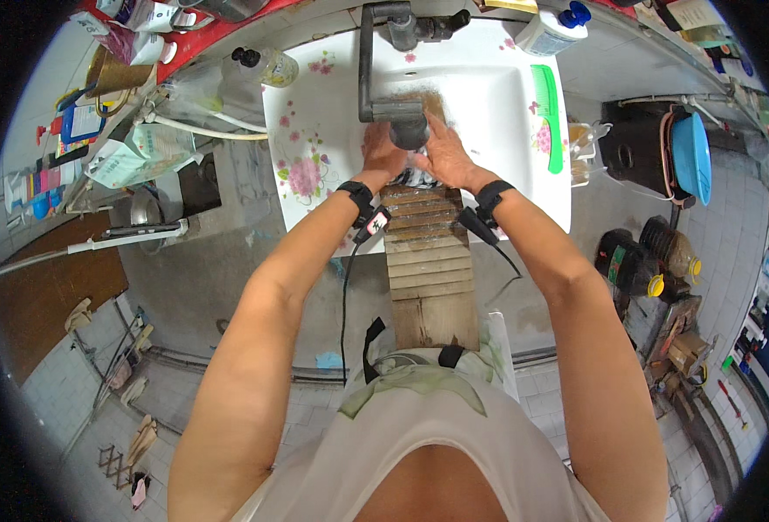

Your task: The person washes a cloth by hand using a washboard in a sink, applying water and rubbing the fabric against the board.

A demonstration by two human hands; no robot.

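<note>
My left hand [385, 155] and my right hand [447, 155] are side by side over the sink [506, 204], beneath the spout of a dark faucet [390, 110]. The spout hides part of the fingers. Those of my right hand look stretched out, its thumb reaching toward my left hand. My left hand's visible fingers also seem extended. Just below both hands, a wet black-and-white cloth [416, 179] lies on a ridged wooden washboard [430, 270]. The washboard slopes from the basin over its near edge toward my waist. Each wrist wears a black strap with a small device.
A green comb [550, 130] lies on the sink's right rim. A pump bottle [271, 67] stands at the left, and a white blue-capped bottle [551, 33] at the back right. Yellow-capped jugs [635, 270] and a blue basin [691, 157] are farther right. A cable [345, 304] hangs from my left wrist.
</note>
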